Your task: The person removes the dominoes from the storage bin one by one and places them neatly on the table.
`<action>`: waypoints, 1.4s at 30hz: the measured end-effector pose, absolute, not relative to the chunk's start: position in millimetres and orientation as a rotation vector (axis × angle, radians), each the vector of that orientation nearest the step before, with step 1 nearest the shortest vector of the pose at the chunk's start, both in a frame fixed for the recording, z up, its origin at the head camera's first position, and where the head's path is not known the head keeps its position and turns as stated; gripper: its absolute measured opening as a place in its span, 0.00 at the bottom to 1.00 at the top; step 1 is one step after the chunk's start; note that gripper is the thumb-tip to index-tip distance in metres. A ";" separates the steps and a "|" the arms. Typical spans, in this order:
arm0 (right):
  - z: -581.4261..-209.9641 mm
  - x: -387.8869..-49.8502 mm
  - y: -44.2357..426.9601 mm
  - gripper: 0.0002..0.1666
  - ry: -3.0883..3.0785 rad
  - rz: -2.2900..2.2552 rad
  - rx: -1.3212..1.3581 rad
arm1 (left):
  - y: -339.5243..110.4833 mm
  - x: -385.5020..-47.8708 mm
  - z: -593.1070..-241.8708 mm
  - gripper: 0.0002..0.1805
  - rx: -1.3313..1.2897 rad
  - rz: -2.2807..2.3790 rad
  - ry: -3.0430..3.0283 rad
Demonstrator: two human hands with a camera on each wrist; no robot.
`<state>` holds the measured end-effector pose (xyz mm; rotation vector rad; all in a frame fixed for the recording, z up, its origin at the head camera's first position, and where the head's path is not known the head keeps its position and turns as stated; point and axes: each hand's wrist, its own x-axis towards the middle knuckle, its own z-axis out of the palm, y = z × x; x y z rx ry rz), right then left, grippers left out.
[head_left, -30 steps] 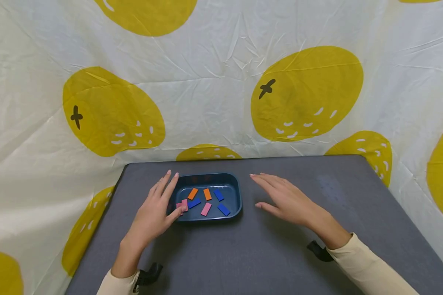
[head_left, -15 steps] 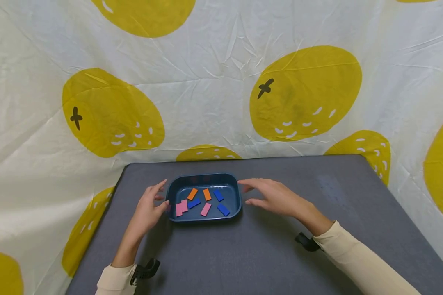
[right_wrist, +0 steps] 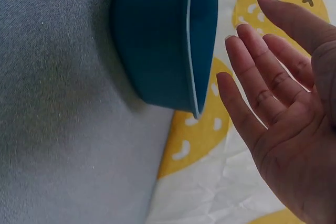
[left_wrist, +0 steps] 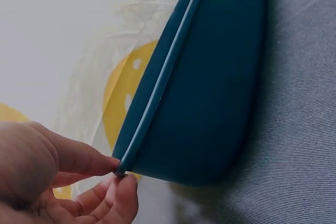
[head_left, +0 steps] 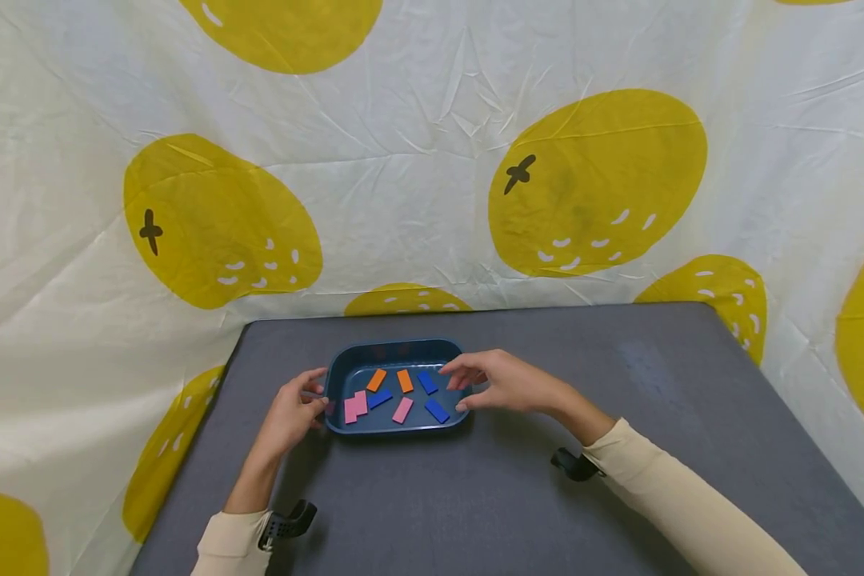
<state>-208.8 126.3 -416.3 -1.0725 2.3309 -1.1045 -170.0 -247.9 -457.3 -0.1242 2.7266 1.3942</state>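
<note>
A dark blue tray [head_left: 396,433] stands on the table and holds several small flat rectangular pieces: an orange piece [head_left: 405,381] and another orange one, pink pieces [head_left: 402,410] and blue pieces [head_left: 437,411]. At its left end my left hand [head_left: 288,410] pinches the rim between thumb and fingertips, as the left wrist view shows on the tray [left_wrist: 202,93]. My right hand [head_left: 513,384] hovers over the tray's right end, fingers apart and slightly bent. In the right wrist view, a gap separates the right hand [right_wrist: 283,103] from the tray's rim [right_wrist: 190,51].
The grey table [head_left: 432,504] extends in front of the tray and to its right. Behind it hangs a white cloth [head_left: 403,208] with yellow fruit prints. A dark strap device [head_left: 288,524] sits on the left wrist, and another strap device [head_left: 574,466] on the right.
My left hand has drawn back from over the tray's left side and taken hold of its rim. The right hand has moved left, over the right end. The tray stays put.
</note>
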 end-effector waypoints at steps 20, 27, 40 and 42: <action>-429.5 -238.0 86.3 0.29 2.291 -0.884 -1.103 | -252.2 -177.6 -467.4 0.31 -0.169 1.597 2.547; -435.7 -245.7 70.9 0.28 2.253 -0.836 -1.154 | -251.9 -179.3 -467.6 0.31 -0.164 1.597 2.550; -446.6 -258.5 44.1 0.26 2.241 -0.705 -1.229 | -254.4 -183.8 -467.1 0.31 -0.138 1.546 2.589; -445.0 -259.5 40.6 0.26 2.240 -0.675 -1.227 | -254.1 -184.2 -466.7 0.31 -0.133 1.553 2.586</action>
